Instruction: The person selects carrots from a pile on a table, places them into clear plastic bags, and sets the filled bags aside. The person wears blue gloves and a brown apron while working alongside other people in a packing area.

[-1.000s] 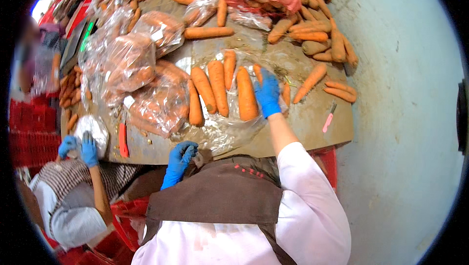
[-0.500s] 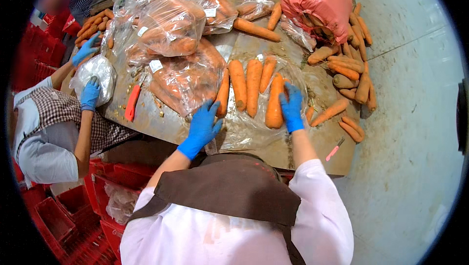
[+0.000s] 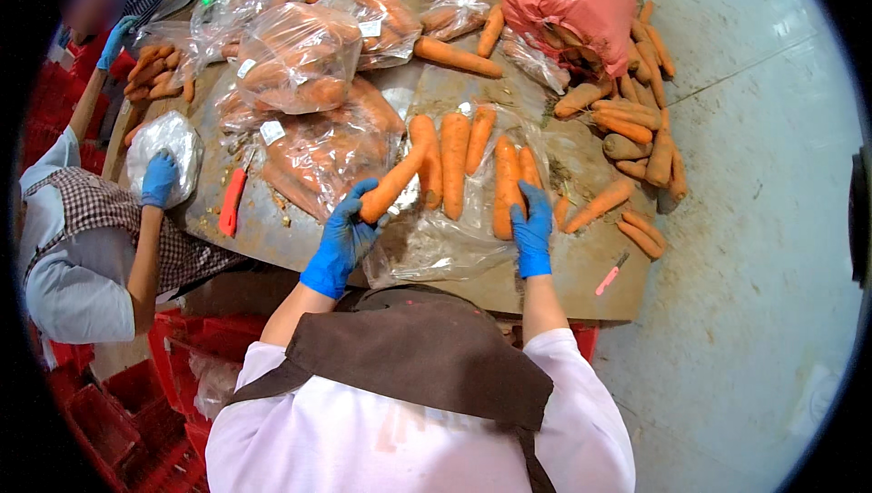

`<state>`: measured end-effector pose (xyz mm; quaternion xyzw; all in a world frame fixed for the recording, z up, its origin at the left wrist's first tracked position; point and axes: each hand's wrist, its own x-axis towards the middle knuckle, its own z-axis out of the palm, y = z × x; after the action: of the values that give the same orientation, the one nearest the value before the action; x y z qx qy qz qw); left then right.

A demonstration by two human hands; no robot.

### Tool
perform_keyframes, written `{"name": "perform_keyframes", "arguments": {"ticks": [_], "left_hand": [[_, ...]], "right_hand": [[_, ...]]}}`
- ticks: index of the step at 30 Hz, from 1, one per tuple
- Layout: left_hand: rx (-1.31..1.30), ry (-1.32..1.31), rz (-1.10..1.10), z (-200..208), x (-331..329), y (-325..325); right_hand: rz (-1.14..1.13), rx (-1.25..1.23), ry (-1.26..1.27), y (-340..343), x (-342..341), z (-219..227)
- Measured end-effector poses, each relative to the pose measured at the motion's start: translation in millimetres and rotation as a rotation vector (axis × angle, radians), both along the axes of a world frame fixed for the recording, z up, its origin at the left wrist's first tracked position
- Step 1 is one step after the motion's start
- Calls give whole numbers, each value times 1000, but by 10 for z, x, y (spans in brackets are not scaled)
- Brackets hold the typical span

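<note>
In my left hand (image 3: 343, 237), closed around its thick lower end, a carrot (image 3: 400, 178) is lifted and tilted over the table. My right hand (image 3: 533, 237) has its fingers stretched out beside the thick end of a large carrot (image 3: 505, 198) and near the tip of a thinner carrot (image 3: 530, 168). Several more carrots lie in a row, among them a long carrot (image 3: 453, 166) in the middle. Under the row spreads a clear plastic bag (image 3: 436, 252). Left of the row is a large clear bag of carrots (image 3: 318, 162).
A red-handled knife (image 3: 233, 202) lies at left, a pink-handled knife (image 3: 610, 275) at right. Loose carrots (image 3: 627, 121) pile beside a red sack (image 3: 568, 7). On the left a co-worker's gloved hand (image 3: 159, 177) rests on clear plastic bags (image 3: 182, 143). Red crates (image 3: 100, 420) stand below.
My left hand has picked up the leftmost carrot and raised it. My right hand has shifted down slightly, uncovering a thinner carrot. The co-worker's far hand has moved away toward the scale.
</note>
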<state>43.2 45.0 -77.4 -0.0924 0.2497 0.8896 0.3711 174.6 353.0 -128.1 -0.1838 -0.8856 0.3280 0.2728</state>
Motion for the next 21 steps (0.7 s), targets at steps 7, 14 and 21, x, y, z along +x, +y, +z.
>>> {"name": "perform_keyframes", "arguments": {"ticks": [7, 14, 21], "left_hand": [[-64, 298, -258, 526, 220, -253], [-427, 645, -191, 915, 184, -185], [-668, 1183, 14, 837, 135, -240]], "right_hand": [[326, -1150, 10, -1082, -330, 1255], [423, -1361, 89, -1258, -447, 1448], [387, -1269, 146, -1360, -401, 1522]]}}
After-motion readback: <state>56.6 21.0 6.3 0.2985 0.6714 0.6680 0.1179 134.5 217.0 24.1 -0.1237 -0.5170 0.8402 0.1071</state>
